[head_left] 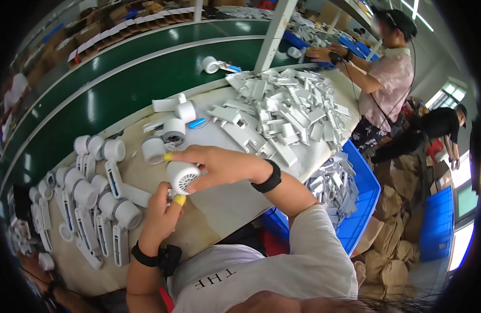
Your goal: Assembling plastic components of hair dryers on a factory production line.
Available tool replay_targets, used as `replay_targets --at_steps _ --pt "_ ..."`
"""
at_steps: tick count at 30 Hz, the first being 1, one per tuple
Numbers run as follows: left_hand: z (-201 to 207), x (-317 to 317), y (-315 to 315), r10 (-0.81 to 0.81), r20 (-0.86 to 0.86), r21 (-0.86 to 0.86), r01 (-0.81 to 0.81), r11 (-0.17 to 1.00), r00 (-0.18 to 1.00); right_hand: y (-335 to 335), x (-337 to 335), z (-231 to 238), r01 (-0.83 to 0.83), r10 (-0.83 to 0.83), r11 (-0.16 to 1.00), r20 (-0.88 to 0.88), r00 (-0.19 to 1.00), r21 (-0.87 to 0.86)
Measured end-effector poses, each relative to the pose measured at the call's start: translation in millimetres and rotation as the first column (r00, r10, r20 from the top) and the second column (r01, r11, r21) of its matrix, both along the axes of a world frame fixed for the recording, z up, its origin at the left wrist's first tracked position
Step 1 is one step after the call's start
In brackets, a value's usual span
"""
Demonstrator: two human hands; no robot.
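Observation:
Between my two hands is a white handheld fan (181,175), its round slotted grille facing me. My right hand (217,164) curls over the fan's head from the right, thumb by the grille. From below, my left hand (163,211) pinches the fan's underside; the part inside those fingers is hidden. Yellow wrapping covers some fingertips. Just beyond my hands lie a white fan head (154,150) and another with an open end (173,131). A small blue cylinder (197,123) with a wire lies close by.
Several white fans with handles (84,195) crowd the table's left. A heap of white plastic shells (290,107) covers the far right, above a blue bin (363,180) of similar parts. A green conveyor (131,68) runs behind. A co-worker (389,73) stands at the far right.

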State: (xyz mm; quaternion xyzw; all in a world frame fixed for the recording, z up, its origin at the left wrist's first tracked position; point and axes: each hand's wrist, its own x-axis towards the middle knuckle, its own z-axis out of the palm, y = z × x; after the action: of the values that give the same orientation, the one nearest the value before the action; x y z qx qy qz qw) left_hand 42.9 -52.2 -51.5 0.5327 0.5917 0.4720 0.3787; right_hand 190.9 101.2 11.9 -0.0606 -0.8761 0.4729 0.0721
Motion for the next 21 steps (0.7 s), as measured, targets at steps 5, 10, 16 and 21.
replay_targets --at_steps 5,10,16,21 --pt "7.6 8.6 0.2 0.019 0.458 -0.092 0.027 0.995 0.889 -11.3 24.7 -31.9 0.220 -0.249 0.961 -0.181 0.952 -0.165" --pt "9.9 -2.3 6.0 0.065 0.737 0.122 -0.227 0.966 0.673 20.9 73.2 -28.3 0.603 -0.549 0.580 -0.284 0.786 0.547" --pt "-3.7 -11.4 4.2 0.010 0.714 0.111 -0.127 0.986 0.701 51.8 45.1 -60.9 0.493 -0.766 0.275 -0.122 0.631 0.826" --pt "-0.8 -14.8 6.2 0.025 0.829 0.085 -0.170 0.982 0.559 43.3 45.1 -52.7 0.515 -0.757 0.402 -0.042 0.652 0.757"
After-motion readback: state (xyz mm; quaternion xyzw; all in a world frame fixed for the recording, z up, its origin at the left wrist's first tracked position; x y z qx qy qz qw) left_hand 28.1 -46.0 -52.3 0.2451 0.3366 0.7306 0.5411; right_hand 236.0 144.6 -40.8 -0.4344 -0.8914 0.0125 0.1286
